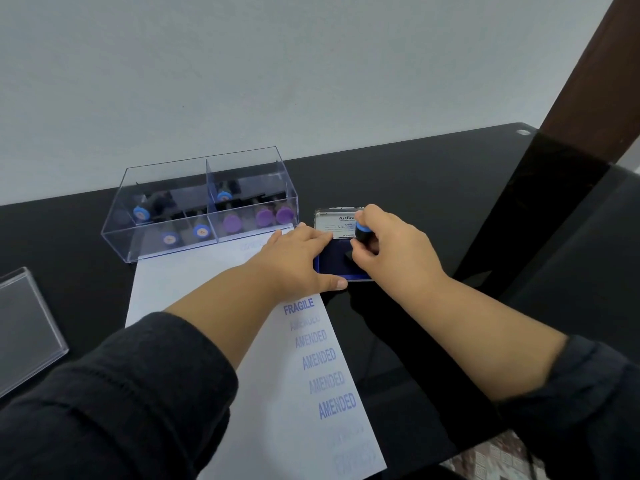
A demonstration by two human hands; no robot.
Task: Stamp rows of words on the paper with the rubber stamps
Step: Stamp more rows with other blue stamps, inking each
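Holding a rubber stamp (363, 233) by its blue-capped handle, the person's right hand (391, 251) curls its fingers round the stem and sets the black base down on the dark blue ink pad (332, 259), at the right of the black glass table (433, 188). Ink pad: open case, its silver lid (334, 220) standing just beyond, printed label facing up. Left hand (298, 261): flat, fingers straight, palm on the far right part of the paper (194, 282), fingertips at the pad's left edge, thumb along its near corner. Paper: one white sheet, lying slantwise from the tray toward the near edge of the table; blue impressions run down its right side, reading FRAGILE (298, 305) and then AMENDED (318, 358) several times, some faint, the nearest ones too pale to read. Clear plastic tray (145, 188): far left of the pad, touching the sheet's far end, split into compartments; stamps with blue caps (142, 213) lie in the left ones, purple-capped stamps (265, 216) in the right. Clear lid (27, 327): flat at the near left, well apart from the sheet. Both forearms bare below dark sleeves (121, 393). Pale wall behind; dark wooden post (588, 81) at the far right.
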